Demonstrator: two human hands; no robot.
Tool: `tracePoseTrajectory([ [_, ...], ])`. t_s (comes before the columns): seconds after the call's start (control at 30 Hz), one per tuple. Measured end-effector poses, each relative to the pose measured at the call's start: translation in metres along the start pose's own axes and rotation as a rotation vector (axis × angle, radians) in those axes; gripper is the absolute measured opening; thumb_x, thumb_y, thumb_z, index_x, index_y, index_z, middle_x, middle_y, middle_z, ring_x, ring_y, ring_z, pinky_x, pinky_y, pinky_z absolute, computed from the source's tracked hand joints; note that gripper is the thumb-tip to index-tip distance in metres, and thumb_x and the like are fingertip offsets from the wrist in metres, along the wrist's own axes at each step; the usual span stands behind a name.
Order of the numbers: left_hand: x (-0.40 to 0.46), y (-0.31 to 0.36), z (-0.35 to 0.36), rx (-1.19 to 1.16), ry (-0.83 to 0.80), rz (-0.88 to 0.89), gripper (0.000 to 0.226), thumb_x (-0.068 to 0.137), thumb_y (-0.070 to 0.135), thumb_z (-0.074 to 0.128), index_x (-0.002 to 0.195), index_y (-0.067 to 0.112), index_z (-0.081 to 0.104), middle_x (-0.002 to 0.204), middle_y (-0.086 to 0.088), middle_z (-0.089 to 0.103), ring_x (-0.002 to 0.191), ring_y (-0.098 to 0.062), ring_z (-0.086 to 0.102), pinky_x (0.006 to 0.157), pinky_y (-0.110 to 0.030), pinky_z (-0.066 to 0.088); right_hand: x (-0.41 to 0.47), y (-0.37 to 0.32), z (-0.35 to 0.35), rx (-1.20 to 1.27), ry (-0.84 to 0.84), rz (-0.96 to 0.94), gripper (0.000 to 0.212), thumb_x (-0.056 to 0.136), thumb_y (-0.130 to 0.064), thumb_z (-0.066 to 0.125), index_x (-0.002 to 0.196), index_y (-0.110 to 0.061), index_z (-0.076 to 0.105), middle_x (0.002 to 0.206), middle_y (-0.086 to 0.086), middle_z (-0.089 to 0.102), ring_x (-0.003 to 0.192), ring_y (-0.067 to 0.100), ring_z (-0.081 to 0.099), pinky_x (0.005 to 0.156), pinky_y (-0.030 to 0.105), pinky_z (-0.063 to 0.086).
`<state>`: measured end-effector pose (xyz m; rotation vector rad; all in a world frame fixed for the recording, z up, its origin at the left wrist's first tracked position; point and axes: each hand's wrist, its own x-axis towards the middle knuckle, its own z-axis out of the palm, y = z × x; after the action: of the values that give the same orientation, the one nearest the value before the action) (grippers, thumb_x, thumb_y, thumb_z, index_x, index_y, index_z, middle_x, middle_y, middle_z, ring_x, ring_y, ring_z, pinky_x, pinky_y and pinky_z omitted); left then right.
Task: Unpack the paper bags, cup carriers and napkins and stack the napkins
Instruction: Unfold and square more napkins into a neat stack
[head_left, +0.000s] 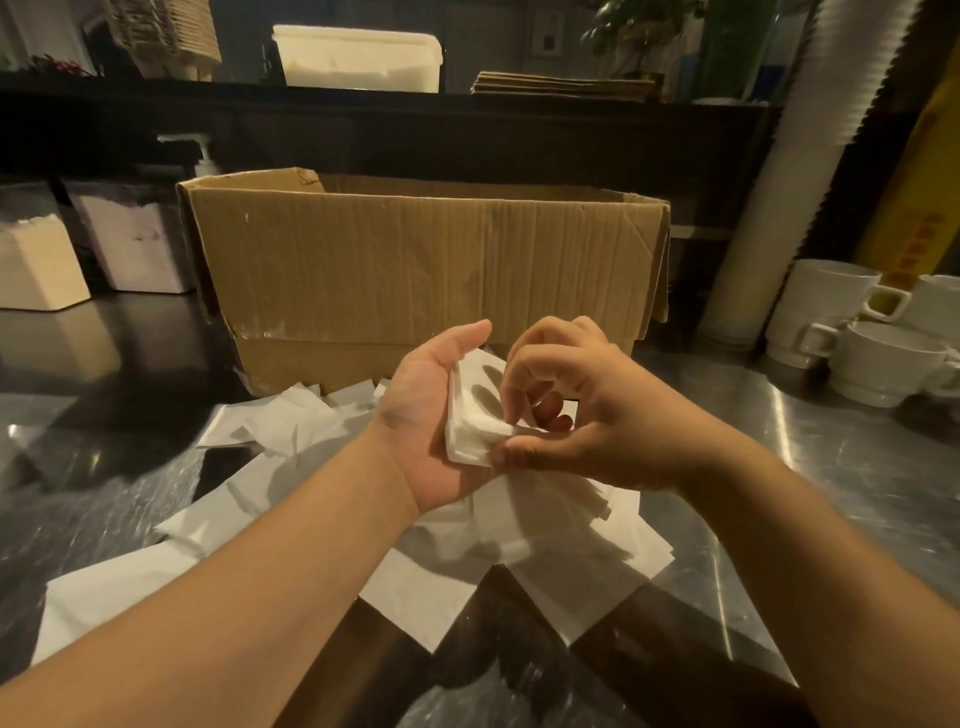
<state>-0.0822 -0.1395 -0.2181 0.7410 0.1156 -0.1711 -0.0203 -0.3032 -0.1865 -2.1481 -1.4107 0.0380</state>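
So this is the napkin-stacking part. The left hand (415, 415) is cupping a small wad of napkins (475, 415) on edge, thumb up and fingers wrapped round the far side. The right hand (566, 415) is pinching the wad's near lower corner between thumb and fingertips, other fingers curled above it, looks like it's squaring the edges.

Loose napkins (291, 431) are lying scattered on the steel counter (857, 467) under both hands and off to the left of the left hand, so I'd say plenty is left to gather. The cardboard box (415, 270) is sitting just beyond the hands; can't see inside, so no idea if the bags or carriers are out.

Next move, I'd guess: tap the wad flush, set it down, then pick up more loose ones without creasing them.

Writing-wise, nothing readable. There's a yellow panel (914, 244) far right of the right hand, past the white cups (831, 312), with reddish marks too blurry to make out.
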Motion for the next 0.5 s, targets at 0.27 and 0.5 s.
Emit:
tracePoseTrajectory([
  [0.27, 0.001, 0.000, 0.000, -0.009, 0.124, 0.072, 0.025, 0.089, 0.034, 0.059, 0.094, 0.009, 0.058, 0.085, -0.012, 0.062, 0.069, -0.026, 0.056, 0.075, -0.037, 0.047, 0.002, 0.011, -0.010, 0.055, 0.124, 0.290, 0.012, 0.093, -0.041, 0.068, 0.094, -0.028, 0.068, 0.095, -0.008, 0.067, 0.087, 0.011, 0.065, 0.078, 0.033, 0.060],
  [0.5, 0.003, 0.000, -0.001, -0.040, 0.164, 0.090, 0.030, 0.087, 0.033, 0.059, 0.105, 0.010, 0.052, 0.085, -0.010, 0.061, 0.067, -0.025, 0.052, 0.067, -0.035, 0.046, -0.001, 0.013, -0.003, -0.254, -0.461, 0.476, 0.066, 0.073, -0.056, 0.084, 0.126, -0.031, 0.054, 0.111, -0.010, 0.058, 0.098, 0.012, 0.060, 0.088, 0.026, 0.058],
])
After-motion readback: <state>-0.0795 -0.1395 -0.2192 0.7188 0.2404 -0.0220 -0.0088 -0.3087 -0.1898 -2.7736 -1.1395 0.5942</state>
